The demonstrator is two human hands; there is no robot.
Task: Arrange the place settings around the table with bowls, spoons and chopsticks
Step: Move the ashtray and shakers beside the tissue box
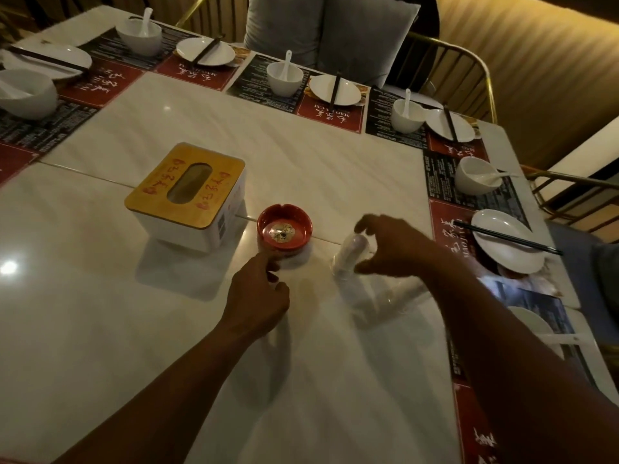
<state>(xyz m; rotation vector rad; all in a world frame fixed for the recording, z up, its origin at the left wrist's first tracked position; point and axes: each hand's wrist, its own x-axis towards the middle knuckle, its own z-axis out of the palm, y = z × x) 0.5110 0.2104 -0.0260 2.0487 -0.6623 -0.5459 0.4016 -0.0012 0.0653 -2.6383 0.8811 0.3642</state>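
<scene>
My left hand [258, 293] reaches to a red ashtray [284, 229] in the middle of the white table [301, 155]; its index finger touches the near rim and the other fingers are curled. My right hand [392, 249] arches over an upturned clear glass [350, 254], with fingers and thumb curved round its top. Along the far and right edges, placemats carry white bowls with spoons [284, 78] [407, 117] [475, 175] and plates with black chopsticks across them [336, 90] [505, 241].
A white tissue box with a wooden lid [186, 192] stands left of the ashtray. More settings lie at the far left [139, 35] [23, 93]. Another bowl with a spoon [532, 326] sits at the near right. A chair with a grey cushion [328, 28] stands behind the table.
</scene>
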